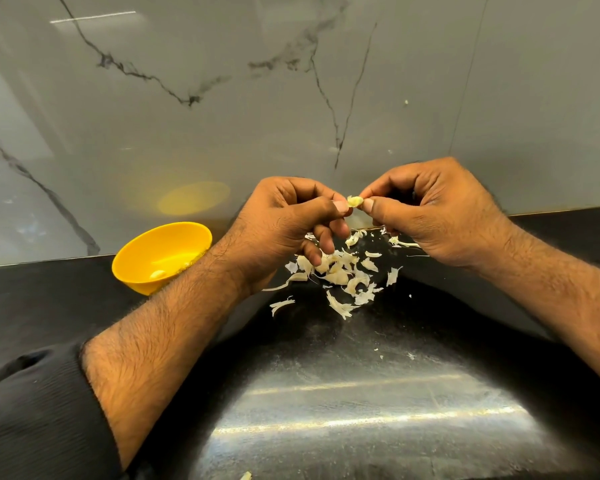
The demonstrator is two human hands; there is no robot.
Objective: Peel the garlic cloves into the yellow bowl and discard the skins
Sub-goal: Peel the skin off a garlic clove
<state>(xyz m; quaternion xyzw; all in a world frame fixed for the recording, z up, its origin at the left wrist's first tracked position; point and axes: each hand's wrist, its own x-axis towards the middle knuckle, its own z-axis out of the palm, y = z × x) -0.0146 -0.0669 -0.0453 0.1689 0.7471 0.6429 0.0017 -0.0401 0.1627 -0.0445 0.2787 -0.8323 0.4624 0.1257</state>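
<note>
The garlic clove sits pinched between the thumb and fingertips of my left hand and my right hand, both grips closed on it, held up above the black worktop. Directly below my grip lies a loose heap of garlic skins on the worktop, and well off to the left of my left hand stands the yellow bowl with one peeled clove inside, close to the marble wall.

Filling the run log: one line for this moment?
both hands: left hand, right hand pinch garlic clove | skins on counter | yellow bowl: one peeled clove
</note>
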